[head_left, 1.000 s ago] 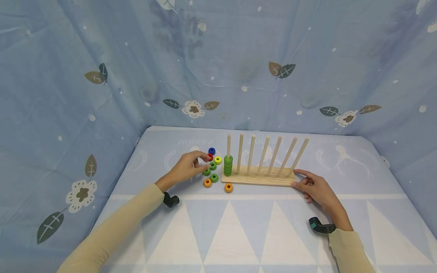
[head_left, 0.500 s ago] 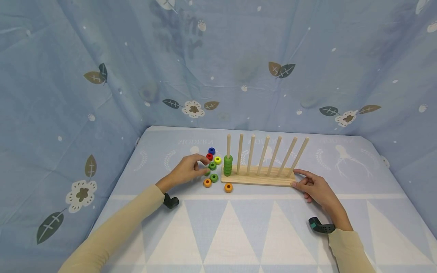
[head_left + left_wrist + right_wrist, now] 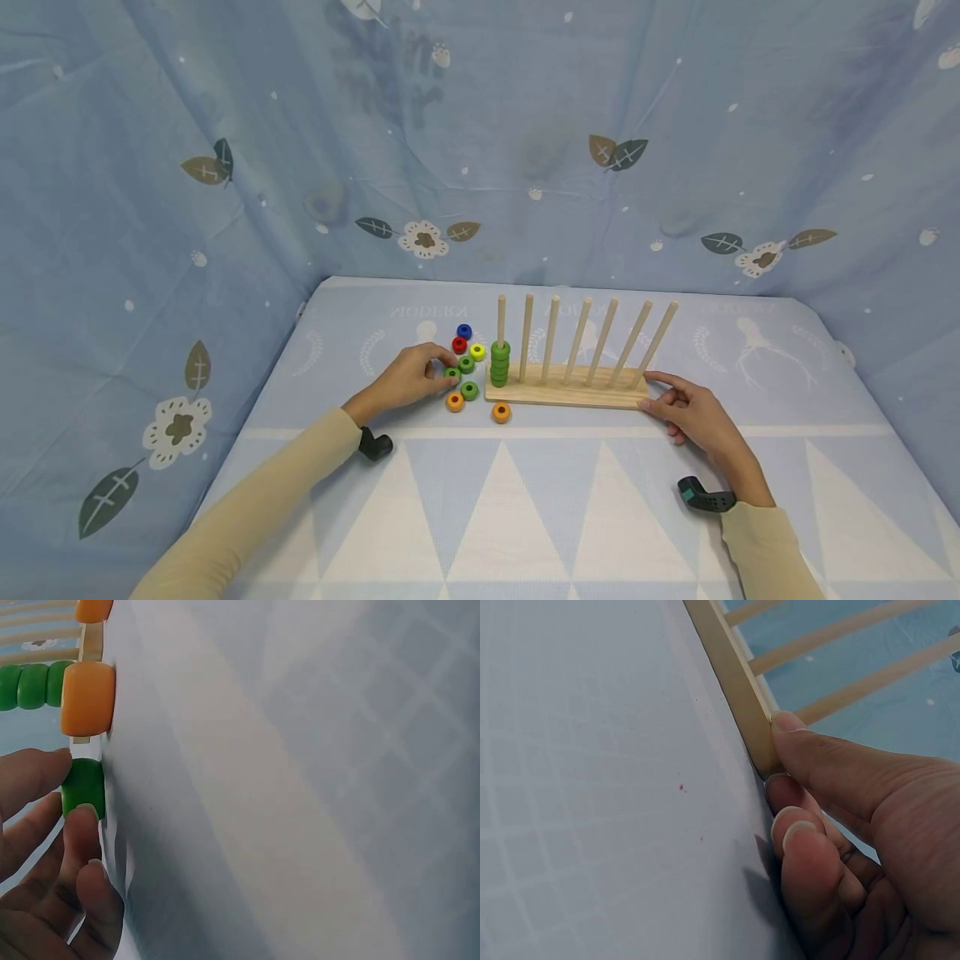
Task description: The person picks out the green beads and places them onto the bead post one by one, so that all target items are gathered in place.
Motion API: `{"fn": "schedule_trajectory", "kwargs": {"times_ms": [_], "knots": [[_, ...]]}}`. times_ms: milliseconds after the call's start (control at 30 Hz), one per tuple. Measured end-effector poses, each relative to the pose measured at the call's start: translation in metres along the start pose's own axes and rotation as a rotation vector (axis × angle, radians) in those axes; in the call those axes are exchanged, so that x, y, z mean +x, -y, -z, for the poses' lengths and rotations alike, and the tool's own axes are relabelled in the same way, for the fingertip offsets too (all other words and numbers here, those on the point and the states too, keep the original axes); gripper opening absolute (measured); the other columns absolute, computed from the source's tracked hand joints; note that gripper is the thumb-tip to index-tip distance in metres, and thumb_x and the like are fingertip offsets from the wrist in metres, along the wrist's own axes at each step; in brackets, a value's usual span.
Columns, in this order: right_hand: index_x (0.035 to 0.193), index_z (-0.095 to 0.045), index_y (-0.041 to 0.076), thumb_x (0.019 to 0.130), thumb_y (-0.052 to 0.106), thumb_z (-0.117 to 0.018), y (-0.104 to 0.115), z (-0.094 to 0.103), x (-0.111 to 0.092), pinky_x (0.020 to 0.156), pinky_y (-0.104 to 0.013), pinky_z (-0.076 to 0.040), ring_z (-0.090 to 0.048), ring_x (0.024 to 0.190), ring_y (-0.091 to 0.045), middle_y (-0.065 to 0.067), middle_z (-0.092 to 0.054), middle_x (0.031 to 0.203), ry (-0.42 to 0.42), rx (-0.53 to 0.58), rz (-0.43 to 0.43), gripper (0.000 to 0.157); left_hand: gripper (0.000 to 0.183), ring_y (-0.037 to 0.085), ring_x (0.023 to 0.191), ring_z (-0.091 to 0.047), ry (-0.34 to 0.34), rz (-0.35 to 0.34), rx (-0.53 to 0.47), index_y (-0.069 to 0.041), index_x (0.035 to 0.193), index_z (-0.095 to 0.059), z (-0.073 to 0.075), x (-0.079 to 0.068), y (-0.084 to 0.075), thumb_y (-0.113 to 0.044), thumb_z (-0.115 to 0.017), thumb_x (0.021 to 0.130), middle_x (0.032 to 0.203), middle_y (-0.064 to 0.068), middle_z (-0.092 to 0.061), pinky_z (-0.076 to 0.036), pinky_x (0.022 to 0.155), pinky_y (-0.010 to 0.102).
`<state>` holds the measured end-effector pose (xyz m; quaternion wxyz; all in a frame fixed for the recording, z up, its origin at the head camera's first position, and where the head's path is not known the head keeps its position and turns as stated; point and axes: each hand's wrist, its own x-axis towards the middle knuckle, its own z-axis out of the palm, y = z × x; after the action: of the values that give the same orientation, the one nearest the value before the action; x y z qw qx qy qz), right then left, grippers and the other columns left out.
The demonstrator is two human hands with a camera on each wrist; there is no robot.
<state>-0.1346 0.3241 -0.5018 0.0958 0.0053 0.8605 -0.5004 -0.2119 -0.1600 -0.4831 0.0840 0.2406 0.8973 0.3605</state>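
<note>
**Close quarters on the left, an end hold on the right**

A small, round, glossy green bead with a central hole (image 3: 86,787) is pinched between the fingers of the left hand (image 3: 408,379), at the left edge of a loose cluster on the cloth-covered bench (image 3: 585,492). Whether it is clear of the surface cannot be told.

Just to its right and slightly farther lies a second green bead (image 3: 466,364); a third green bead (image 3: 469,391) lies to its right on the near side. A round red bead (image 3: 459,345), a yellow bead (image 3: 477,352) and a blue bead (image 3: 464,332) are set on the far side, and a round orange bead (image 3: 454,402) on the near side.

A long, pale wooden rack (image 3: 570,393) with a row of seven pegs is gripped at its right end by the fingers and thumb of the right hand (image 3: 693,417). A stack of green beads (image 3: 500,364) is carried on its leftmost peg, and another orange bead (image 3: 501,413) lies in front of its left end.

The pinched bead could be lost if its smooth, rounded side is caught off-centre, and it would probably roll. Its close neighbours could be scattered by a low sideways sweep of the fingers. Because the rack is held at one end only, its left end could be swung into nearby beads by a twist or pull from the right.
</note>
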Motion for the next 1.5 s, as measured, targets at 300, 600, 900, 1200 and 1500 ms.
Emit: {"fn": "schedule_trajectory", "kwargs": {"times_ms": [300, 600, 900, 1200, 1500], "knots": [[0.153, -0.047, 0.01, 0.095, 0.034, -0.076, -0.0022, -0.0007, 0.0016, 0.05, -0.031, -0.05, -0.052, 0.055, -0.014, -0.012, -0.065, 0.091, -0.001, 0.0, -0.009, 0.07, 0.03, 0.014, 0.066, -0.053, 0.014, 0.019, 0.002, -0.013, 0.115, -0.073, -0.0003, -0.0009, -0.0004, -0.024, -0.083, 0.09, 0.108, -0.001, -0.069, -0.044, 0.058, 0.028], [0.152, -0.049, 0.011, 0.095, 0.035, -0.077, -0.0025, -0.0008, 0.002, 0.049, -0.03, -0.05, -0.051, 0.054, -0.013, -0.012, -0.065, 0.09, -0.007, 0.0, -0.013, 0.068, 0.031, 0.014, 0.063, -0.053, 0.005, 0.046, 0.02, -0.017, 0.113, -0.073, -0.0009, 0.0006, 0.0036, -0.028, -0.086, 0.087, 0.105, -0.004, -0.07, -0.043, 0.056, 0.027], [0.153, -0.048, 0.011, 0.095, 0.035, -0.077, -0.0031, -0.0003, 0.0017, 0.049, -0.031, -0.05, -0.051, 0.054, -0.013, -0.012, -0.065, 0.089, -0.006, -0.005, -0.007, 0.069, 0.031, 0.013, 0.061, -0.051, 0.001, 0.045, 0.025, -0.015, 0.112, -0.073, -0.0012, -0.0009, 0.0035, -0.027, -0.086, 0.087, 0.106, -0.002, -0.07, -0.042, 0.054, 0.026], [0.153, -0.048, 0.013, 0.094, 0.037, -0.077, -0.0043, -0.0007, 0.0015, 0.05, -0.031, -0.051, -0.053, 0.056, -0.014, -0.015, -0.066, 0.093, -0.004, -0.01, 0.0, 0.07, 0.032, 0.013, 0.06, -0.052, 0.0, 0.048, 0.047, -0.015, 0.114, -0.074, -0.0003, -0.0022, 0.0031, -0.029, -0.085, 0.087, 0.105, -0.004, -0.07, -0.042, 0.054, 0.026], [0.153, -0.049, 0.013, 0.095, 0.036, -0.076, -0.0035, -0.0007, 0.0004, 0.05, -0.031, -0.051, -0.053, 0.055, -0.014, -0.015, -0.065, 0.093, -0.008, -0.007, -0.003, 0.069, 0.034, 0.015, 0.063, -0.052, -0.018, 0.017, 0.032, -0.013, 0.118, -0.074, 0.0027, -0.0032, -0.0047, -0.026, -0.084, 0.089, 0.11, 0.0, -0.071, -0.043, 0.055, 0.027]]}}
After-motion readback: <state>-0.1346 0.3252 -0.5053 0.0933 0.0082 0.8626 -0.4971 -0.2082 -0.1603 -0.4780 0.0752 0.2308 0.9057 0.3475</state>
